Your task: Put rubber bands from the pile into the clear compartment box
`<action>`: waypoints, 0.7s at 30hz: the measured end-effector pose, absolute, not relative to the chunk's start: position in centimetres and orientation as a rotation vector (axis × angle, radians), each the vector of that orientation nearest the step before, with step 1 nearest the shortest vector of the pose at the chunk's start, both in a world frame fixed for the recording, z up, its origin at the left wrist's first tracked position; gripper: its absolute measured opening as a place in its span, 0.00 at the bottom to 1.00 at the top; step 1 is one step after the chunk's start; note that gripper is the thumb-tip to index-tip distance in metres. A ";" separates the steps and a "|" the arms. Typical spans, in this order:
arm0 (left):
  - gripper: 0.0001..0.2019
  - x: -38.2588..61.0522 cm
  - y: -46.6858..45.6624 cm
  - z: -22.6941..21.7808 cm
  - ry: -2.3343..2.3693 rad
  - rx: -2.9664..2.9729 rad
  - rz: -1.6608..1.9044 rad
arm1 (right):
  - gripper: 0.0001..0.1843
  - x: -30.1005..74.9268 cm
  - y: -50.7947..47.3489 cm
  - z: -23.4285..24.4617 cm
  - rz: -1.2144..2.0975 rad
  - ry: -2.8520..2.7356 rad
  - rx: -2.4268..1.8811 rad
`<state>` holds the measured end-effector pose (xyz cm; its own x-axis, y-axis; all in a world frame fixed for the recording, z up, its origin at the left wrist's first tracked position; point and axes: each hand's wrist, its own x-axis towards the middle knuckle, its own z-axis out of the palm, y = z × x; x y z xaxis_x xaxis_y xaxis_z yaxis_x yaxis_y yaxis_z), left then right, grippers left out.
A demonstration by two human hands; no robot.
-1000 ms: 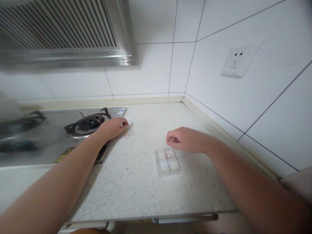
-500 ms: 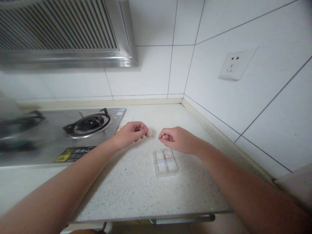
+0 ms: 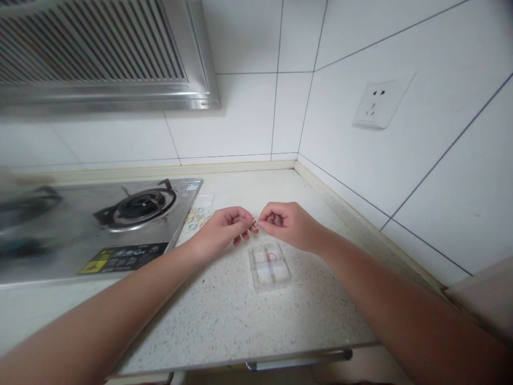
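Observation:
Above the counter, my left hand [image 3: 234, 224] pinches a small yellowish ring-shaped band [image 3: 255, 223] between thumb and forefinger. My right hand [image 3: 284, 222] has come in from the other side, its thumb and fingertips closed at the band's right edge. Just below both hands lies a clear plastic box [image 3: 256, 283] with compartments. A red ring-shaped band [image 3: 272, 257] rests in its far right compartment. Behind my left wrist, beside the stove, is a loose pile of small bands [image 3: 194, 218] in tan, grey and reddish tones, partly hidden by the hand.
A steel gas stove [image 3: 68, 214] with a black burner [image 3: 144, 206] stands at the left, under a range hood [image 3: 204, 101]. A clear flat piece [image 3: 204, 201] lies behind the pile. Tiled walls meet at the back right, with a socket [image 3: 374, 105].
My hands have come together, the left moving right with the band and the right reaching its edge. The pile beside the stove shows more. The view has shifted slightly right.

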<state>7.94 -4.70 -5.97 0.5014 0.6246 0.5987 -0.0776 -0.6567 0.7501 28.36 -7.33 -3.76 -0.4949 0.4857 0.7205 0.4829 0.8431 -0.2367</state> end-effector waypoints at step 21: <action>0.09 7.7 -4.8 -5.9 0.503 2.174 1.255 | 0.14 28.7 -7.6 -3.4 0.059 -2.137 -0.771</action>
<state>7.75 -4.81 -5.94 0.4882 0.5755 0.6561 0.0367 -0.7646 0.6435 28.71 -7.55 -3.38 -0.4560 0.5447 0.7039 0.5049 0.8096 -0.2994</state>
